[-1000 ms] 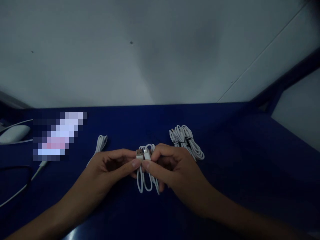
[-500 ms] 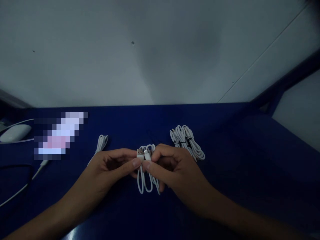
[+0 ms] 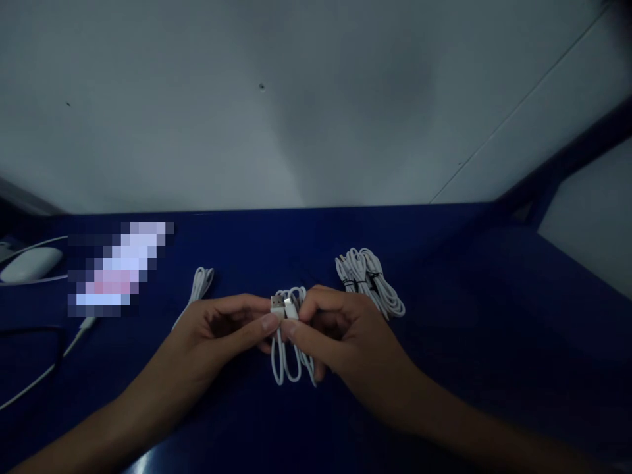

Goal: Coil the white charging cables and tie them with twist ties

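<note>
Both of my hands meet over the middle of a dark blue table (image 3: 444,316) and pinch one coiled white USB cable (image 3: 286,359). My left hand (image 3: 217,332) grips it at the USB plug end, thumb and forefinger closed. My right hand (image 3: 340,332) pinches the second connector right beside the first. The cable's loops hang below my fingers, and more loops show just above them.
A bundle of white cables tied with black ties (image 3: 369,276) lies behind my right hand. A loose white cable (image 3: 197,286) lies behind my left hand. At the far left sit a white mouse (image 3: 29,264), a blurred patch and thin cords. A pale wall rises behind the table.
</note>
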`<state>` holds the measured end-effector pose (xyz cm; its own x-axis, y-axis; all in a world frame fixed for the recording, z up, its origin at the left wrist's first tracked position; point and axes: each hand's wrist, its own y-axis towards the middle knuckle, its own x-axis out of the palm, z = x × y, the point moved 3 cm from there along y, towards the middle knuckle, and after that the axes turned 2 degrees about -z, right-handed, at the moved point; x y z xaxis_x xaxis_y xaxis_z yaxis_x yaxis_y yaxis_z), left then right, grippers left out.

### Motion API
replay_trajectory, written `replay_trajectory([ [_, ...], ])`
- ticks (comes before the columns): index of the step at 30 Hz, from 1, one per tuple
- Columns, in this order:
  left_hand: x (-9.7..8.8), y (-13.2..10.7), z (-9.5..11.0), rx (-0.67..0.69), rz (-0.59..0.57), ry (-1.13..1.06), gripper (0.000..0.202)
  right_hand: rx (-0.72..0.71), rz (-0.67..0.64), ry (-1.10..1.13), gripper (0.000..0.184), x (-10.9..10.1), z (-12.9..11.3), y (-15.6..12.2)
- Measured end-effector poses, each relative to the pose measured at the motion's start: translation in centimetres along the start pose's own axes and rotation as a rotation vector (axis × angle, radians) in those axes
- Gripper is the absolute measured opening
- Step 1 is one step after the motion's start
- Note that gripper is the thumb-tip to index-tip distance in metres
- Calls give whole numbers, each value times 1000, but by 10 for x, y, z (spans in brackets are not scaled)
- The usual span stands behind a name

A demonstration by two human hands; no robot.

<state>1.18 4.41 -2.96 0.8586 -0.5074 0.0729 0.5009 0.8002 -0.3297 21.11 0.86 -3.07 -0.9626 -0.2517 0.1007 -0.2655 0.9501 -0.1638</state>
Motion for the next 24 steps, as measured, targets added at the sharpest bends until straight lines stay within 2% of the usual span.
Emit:
replay_trajectory([
  [9,1,1,0,0,-6,-24,10,18,-23,20,31,1,-2,0],
  [12,5,-2,-2,-55,-21,-159,14,-1,1,40,33,0,-5,-1],
  [17,9,-4,-2,-51,74,-362,19,-49,45,65,38,-4,-7,-3],
  [22,12,-7,-6,-92,-20,-364,19,-45,44,123,40,-4,-5,-4],
  [24,10,-7,-8,-134,-9,-370,28,-40,44,144,47,-4,-5,-3],
])
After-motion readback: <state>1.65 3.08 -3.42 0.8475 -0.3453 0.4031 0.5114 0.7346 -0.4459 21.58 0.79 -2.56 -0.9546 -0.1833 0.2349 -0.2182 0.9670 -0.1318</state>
